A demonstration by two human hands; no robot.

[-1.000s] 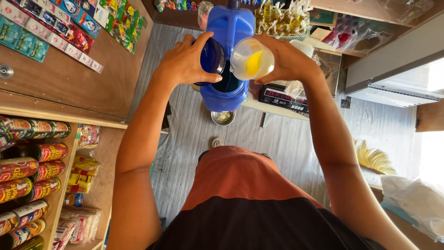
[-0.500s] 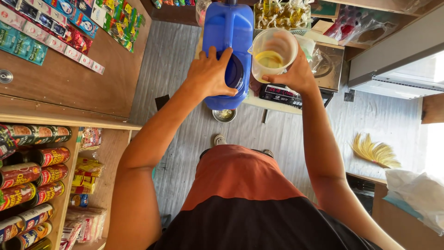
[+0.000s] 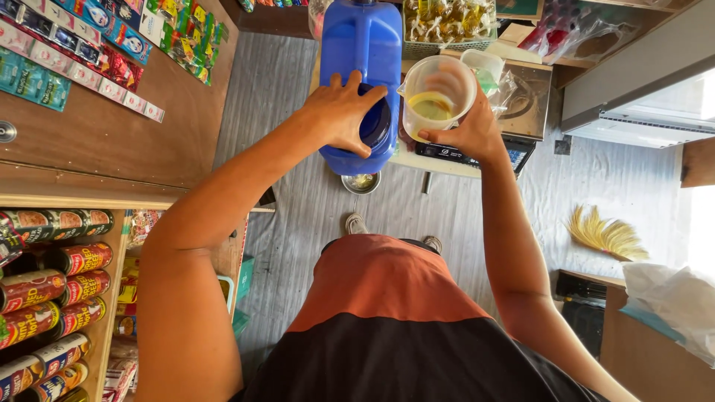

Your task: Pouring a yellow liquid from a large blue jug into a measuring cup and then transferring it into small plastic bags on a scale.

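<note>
The biggest thing in hand is the blue jug (image 3: 363, 52), a tall plastic container standing upright at the near edge of the surface (image 3: 447, 162), with a dark blue cap (image 3: 375, 125) on its top end. The left hand (image 3: 339, 112) lies spread over that cap, fingers (image 3: 370, 94) splayed around its rim and pressing on it rather than curled tight; whether the cap is fully seated or only resting there cannot be told.

Just beside the jug, to its right, is the clear measuring cup (image 3: 438, 93), held level above the surface by the right hand (image 3: 465, 134), whose fingers wrap closed around its lower wall. A shallow pool of yellowish liquid sits in its bottom (well short of the rim).

Judged from this, liquid is already in the cup and the jug stands upright with the hand on its cap, so the closing of the jug looks to be the step in hand; the cup has not yet been set down or emptied.

Smaller things lie about: a small metal bowl (image 3: 361, 182) on the floor below the jug, and a straw broom (image 3: 605, 234) to the right.
</note>
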